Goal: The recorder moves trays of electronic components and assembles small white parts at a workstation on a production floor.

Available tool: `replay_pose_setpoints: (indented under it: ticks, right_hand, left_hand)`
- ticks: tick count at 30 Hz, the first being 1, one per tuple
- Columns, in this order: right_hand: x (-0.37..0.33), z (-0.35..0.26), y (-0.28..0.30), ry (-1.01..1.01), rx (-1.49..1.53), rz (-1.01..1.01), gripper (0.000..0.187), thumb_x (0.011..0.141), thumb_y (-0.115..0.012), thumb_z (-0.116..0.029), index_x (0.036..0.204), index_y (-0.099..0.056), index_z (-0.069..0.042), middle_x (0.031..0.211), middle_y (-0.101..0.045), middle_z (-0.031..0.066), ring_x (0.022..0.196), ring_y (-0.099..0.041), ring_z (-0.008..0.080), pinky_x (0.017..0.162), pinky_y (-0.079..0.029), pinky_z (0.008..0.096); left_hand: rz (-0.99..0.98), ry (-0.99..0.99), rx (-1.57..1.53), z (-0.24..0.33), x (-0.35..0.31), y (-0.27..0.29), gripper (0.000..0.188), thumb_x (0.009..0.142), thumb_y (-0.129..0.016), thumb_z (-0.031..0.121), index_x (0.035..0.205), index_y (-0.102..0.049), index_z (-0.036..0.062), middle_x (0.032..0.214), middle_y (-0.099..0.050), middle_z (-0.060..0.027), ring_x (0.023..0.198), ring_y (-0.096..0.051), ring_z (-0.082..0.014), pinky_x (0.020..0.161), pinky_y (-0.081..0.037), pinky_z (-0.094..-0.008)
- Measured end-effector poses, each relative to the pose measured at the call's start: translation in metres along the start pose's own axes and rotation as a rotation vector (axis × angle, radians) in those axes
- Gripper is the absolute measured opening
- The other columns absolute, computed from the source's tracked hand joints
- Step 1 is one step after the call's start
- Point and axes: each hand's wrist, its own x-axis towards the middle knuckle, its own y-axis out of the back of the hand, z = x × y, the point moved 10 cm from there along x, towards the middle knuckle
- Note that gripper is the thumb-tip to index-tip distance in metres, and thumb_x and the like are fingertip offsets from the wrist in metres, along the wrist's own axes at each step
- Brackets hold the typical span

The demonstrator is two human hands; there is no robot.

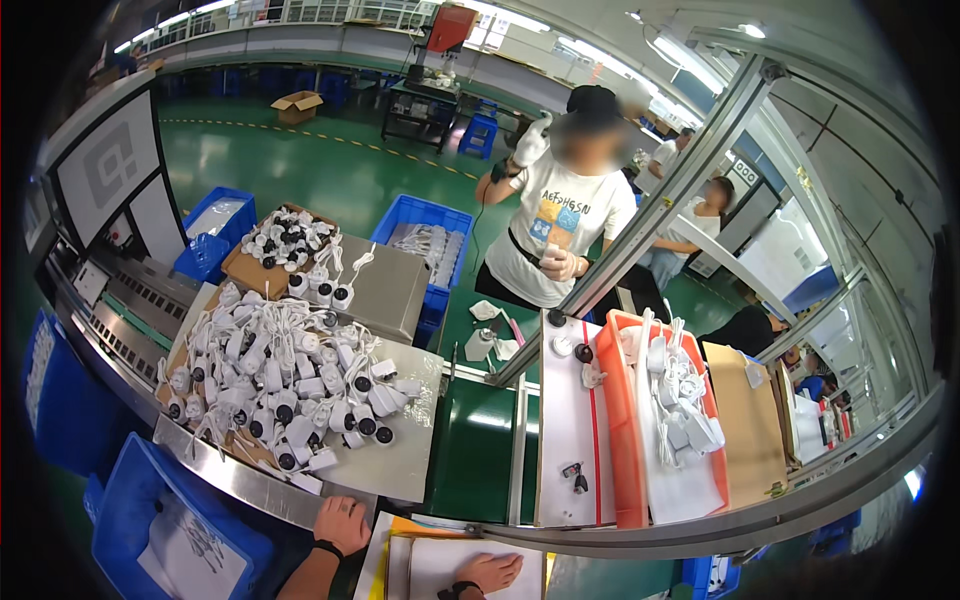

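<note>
My left hand (343, 524) rests on the metal edge (270, 482) of the bench at the front, with nothing visible in it and its fingers partly foreshortened. To its right, my right hand (492, 572) lies flat on a stack of white sheets (455, 555), fingers stretched toward the right. Brown card and yellow pieces show under the sheets. Beyond my left hand spreads a large heap of white plug-in devices with cables and round black parts (290, 375). Neither hand touches the heap.
An orange tray (625, 420) with white cabled devices stands at the right. Blue bins (150, 500) flank the bench at lower left. A metal post (650, 225) rises by the green conveyor (470, 440). Across it, a co-worker (560, 215) in a white shirt raises a gloved hand.
</note>
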Motion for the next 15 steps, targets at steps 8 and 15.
replay_pose_setpoints:
  ticks: [8,15]
  right_hand:
    - [-0.006,0.016,-0.013,0.034,0.011,0.086,0.062,0.093,-0.053,-0.031,0.143,-0.049,0.005,0.148,-0.052,0.0232,0.138,-0.048,0.0406,0.114,-0.039,0.0527]
    - [-0.001,0.011,-0.012,0.084,-0.01,0.17,0.055,0.095,-0.053,-0.031,0.137,-0.056,0.005,0.141,-0.058,0.0243,0.131,-0.055,0.0405,0.11,-0.044,0.0525]
  left_hand:
    - [0.035,-0.012,-0.007,0.004,-0.005,0.003,0.023,0.075,-0.069,0.023,0.094,-0.069,0.0108,0.1,-0.064,-0.0105,0.104,-0.059,-0.0317,0.097,-0.047,-0.0458]
    - [0.012,0.003,0.022,0.004,-0.007,-0.001,0.024,0.075,-0.069,0.024,0.096,-0.07,0.0111,0.101,-0.064,-0.0102,0.106,-0.059,-0.0313,0.099,-0.046,-0.0453]
